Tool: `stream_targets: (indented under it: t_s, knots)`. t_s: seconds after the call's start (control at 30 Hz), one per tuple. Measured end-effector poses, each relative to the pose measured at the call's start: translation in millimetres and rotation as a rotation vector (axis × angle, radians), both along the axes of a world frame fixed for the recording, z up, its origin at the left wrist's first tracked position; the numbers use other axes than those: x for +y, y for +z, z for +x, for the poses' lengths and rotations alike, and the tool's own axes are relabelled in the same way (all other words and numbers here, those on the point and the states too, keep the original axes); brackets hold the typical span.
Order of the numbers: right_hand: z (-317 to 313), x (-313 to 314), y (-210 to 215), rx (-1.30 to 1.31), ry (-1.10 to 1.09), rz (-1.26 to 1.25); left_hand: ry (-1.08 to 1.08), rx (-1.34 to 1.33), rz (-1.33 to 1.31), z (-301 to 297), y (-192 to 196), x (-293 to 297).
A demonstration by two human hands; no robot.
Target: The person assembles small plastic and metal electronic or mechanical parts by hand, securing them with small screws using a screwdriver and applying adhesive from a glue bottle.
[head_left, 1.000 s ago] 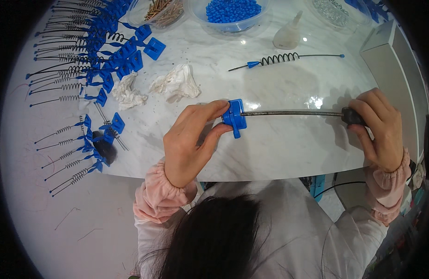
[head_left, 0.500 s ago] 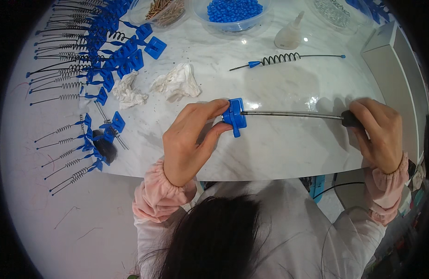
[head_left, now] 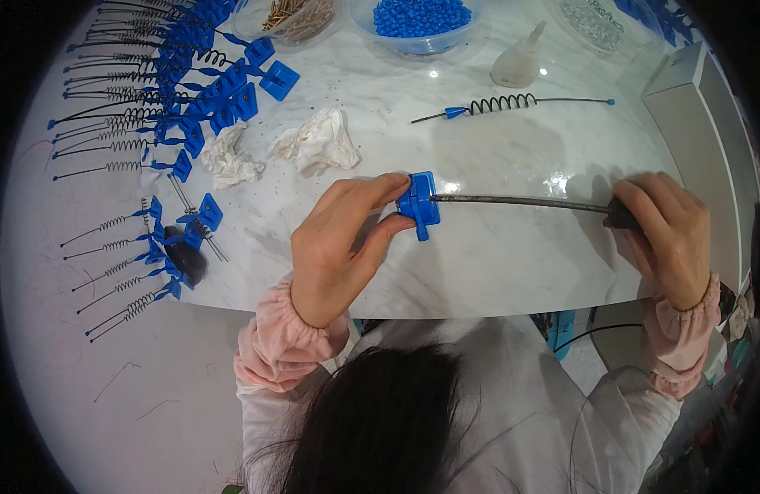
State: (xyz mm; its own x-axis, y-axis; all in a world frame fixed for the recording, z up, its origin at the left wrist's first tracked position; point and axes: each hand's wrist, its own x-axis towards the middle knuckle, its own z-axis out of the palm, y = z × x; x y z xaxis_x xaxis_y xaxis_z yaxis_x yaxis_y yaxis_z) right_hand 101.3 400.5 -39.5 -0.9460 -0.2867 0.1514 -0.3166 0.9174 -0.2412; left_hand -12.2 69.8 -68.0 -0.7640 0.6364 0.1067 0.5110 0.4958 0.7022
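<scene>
One blue part (head_left: 427,194), frame centre: pinched in left hand (head_left: 335,253). Long-shafted tool (head_left: 520,202), frame right: gripped in right hand (head_left: 675,235), reaching part.

A dark-handled screwdriver (head_left: 520,202) (its shaft running crosswise) meets a squarish blue plastic piece (head_left: 418,206).

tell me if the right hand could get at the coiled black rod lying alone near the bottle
Probably yes, if the right hand first lets go of the black-handled tool: the coiled black rod lies beyond that tool on the tabletop, and nothing covers it.
</scene>
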Motion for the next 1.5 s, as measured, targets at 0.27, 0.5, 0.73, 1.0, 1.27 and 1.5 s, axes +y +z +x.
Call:
stream_targets:
  t_s: [0.27, 0.5, 0.73, 1.0, 1.27, 1.5]
  knots:
    - [-7.0, 2.8, 11.1, 0.096, 0.047, 0.047, -0.015, -0.011, 0.012, -1.1, -0.2, 2.6]
    - [2.3, 0.8, 3.4, -0.19, -0.114, -0.13, 0.008, -0.015, 0.016, 0.7, -0.7, -2.8]
    - [-2.7, 4.7, 1.2, 0.03, 0.004, -0.035, -0.01, -0.007, 0.01, -0.4, -0.1, 0.2]
    - [0.8, -1.2, 10.3, -0.121, -0.036, -0.158, -0.014, -0.016, 0.027, -1.2, -0.2, 2.2]
    - [-1.1, -6.2, 1.1, 0.038, -0.051, 0.005, -0.013, -0.002, 0.02, -1.9, -1.1, 0.5]
    - [4.9, -4.5, 23.6, -0.198, -0.072, -0.094, -0.043, -0.007, 0.045, -4.9, -0.4, 6.1]
